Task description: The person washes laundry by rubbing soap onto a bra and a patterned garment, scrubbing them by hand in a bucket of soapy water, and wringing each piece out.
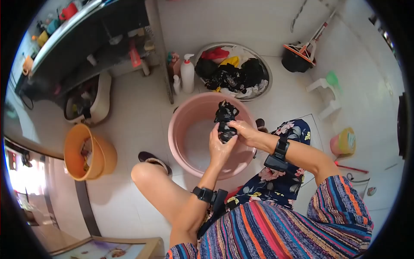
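A wet black cloth is bunched up over the pink tub, which stands on the floor in front of me. My left hand grips the lower part of the cloth from the left. From the right, my right hand is closed on the same bundle, close to my left fingers. Both hands look wet. Part of the tub's inside is hidden behind my hands and the cloth.
Beyond the tub is a metal basin heaped with clothes, beside a white pump bottle. Orange buckets stand at left. On the right are a white stool, a black mop bucket and a yellow-pink container.
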